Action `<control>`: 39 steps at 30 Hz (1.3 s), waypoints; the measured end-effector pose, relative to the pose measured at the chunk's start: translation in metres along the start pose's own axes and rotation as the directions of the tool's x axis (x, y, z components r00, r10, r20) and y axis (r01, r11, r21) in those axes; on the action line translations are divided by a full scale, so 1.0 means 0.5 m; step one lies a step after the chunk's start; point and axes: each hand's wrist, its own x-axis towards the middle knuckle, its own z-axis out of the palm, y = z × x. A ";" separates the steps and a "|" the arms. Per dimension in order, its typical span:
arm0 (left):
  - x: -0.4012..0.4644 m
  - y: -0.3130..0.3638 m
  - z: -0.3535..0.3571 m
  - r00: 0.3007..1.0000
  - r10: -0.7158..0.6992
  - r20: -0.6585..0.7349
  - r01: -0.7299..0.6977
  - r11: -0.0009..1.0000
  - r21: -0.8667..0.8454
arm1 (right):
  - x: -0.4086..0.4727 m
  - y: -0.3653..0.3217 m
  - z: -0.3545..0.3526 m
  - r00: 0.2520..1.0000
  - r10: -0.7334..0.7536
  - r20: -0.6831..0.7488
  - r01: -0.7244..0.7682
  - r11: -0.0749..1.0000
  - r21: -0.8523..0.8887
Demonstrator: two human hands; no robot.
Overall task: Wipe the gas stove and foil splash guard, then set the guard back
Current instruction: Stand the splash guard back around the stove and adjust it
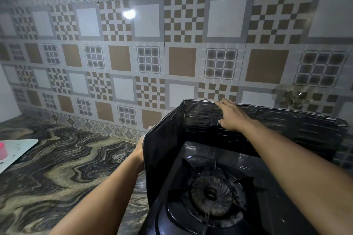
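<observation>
The black gas stove (235,162) stands on the marble counter at the lower right, its round burner (212,194) under a pan support. The dark foil splash guard (162,156) stands upright around the stove's left side and back. My right hand (232,115) lies flat on the inner face of the back panel, fingers reaching its top edge. My left hand (140,149) is at the outer side of the left panel; the panel hides most of it, though a fingertip shows at the panel's top corner. No cloth is visible.
A marble-patterned counter (57,168) stretches to the left. A white board (15,150) with a pink object (2,149) on it lies at the far left edge. The patterned tiled wall (152,59) rises right behind the guard.
</observation>
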 end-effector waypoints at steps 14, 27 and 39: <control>-0.024 -0.022 -0.094 0.999 -0.037 -0.034 0.035 0.998 -0.046 | -0.058 -0.100 -0.001 0.998 -0.067 0.020 0.064 0.988 0.139; -0.019 -0.095 -0.100 0.958 -0.213 0.194 0.172 0.963 0.207 | 0.047 -0.197 0.003 0.996 -0.069 -0.054 0.074 0.991 0.110; 0.001 -0.133 -0.079 0.881 -0.284 0.377 0.192 0.945 0.263 | 0.125 -0.179 0.058 0.980 0.049 -0.191 -0.064 0.995 -0.070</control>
